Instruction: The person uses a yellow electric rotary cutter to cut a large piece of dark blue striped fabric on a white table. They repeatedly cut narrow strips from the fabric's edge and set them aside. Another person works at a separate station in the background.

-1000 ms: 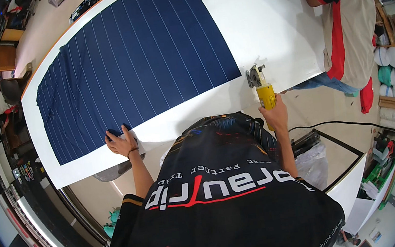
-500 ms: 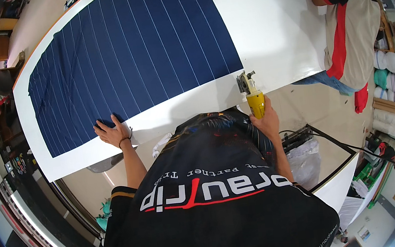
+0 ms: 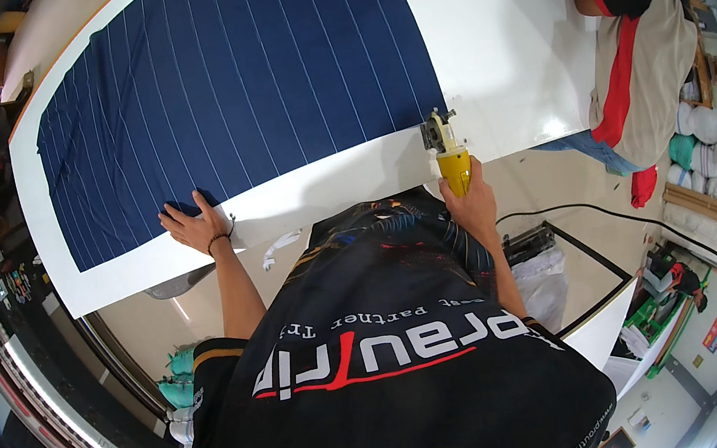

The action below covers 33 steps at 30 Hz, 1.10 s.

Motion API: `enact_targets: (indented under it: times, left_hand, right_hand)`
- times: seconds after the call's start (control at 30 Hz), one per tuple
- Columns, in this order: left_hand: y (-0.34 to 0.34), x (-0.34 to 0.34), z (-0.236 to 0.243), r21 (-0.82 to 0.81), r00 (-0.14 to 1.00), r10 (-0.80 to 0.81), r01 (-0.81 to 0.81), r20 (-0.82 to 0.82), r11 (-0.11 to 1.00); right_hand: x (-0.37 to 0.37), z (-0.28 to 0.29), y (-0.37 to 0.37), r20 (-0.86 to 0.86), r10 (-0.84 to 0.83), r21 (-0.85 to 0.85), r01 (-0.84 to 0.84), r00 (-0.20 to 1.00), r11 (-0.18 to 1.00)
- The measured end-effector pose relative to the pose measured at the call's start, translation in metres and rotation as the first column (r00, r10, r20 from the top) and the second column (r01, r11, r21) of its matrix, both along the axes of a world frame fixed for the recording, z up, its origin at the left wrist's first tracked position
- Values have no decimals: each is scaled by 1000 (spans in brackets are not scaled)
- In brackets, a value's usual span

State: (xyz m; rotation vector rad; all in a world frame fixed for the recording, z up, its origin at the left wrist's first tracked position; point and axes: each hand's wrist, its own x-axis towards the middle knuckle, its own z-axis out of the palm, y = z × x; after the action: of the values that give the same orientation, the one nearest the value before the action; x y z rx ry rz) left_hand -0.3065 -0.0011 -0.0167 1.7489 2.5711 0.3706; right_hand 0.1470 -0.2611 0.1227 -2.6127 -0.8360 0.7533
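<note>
A dark blue cloth with thin pale stripes [image 3: 267, 65] lies spread on the white table [image 3: 508, 53]. My left hand [image 3: 195, 230] rests open on its near edge, fingers spread, the palm partly over bare table. My right hand [image 3: 471, 199] is wrapped round the yellow body of an electric rotary cloth cutter [image 3: 455, 172]. The cutter's metal head is at the cloth's near right corner; whether the blade touches the cloth I cannot tell. Some wrinkles run through the left part of the cloth.
Another person [image 3: 644, 72] in a beige, red and black shirt leans over the table's right side. A black cable [image 3: 617, 212] runs off to the right from near my right arm. A black-edged frame [image 3: 590, 254] stands below it, and wrapped bundles [image 3: 706, 141] are stacked far right.
The cutter has moved left and slightly away from me, up to the cloth's corner. My left hand stays on the near edge of the cloth. The whole view has shifted a little.
</note>
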Motion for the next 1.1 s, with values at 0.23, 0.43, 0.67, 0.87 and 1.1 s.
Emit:
enact_targets:
  times: [0.23, 0.43, 0.67, 0.87, 1.1]
  left_hand:
    - [1, 0, -2, 12, 1000, 2, -2, 1, 1000]
    - [0, 0, -1, 10, 1000, 6, -6, 7, 1000]
    - [1, 1, -2, 15, 1000, 0, 0, 14, 1000]
    - [0, -3, -7, 28, 1000, -3, 2, 12, 1000]
    - [0, -3, -8, 46, 1000, -1, 0, 3, 999]
  right_hand:
    - [2, 2, 5, -4, -12, -11, 12, 1000, 1000]
    - [3, 3, 13, 4, -15, -46, 15, 1000, 999]
    - [4, 7, 19, 7, -4, -37, 4, 1000, 999]
    - [5, 6, 21, -3, -2, -18, 2, 1000, 1000]
    - [8, 2, 23, 16, 19, -11, -19, 1000, 1000]
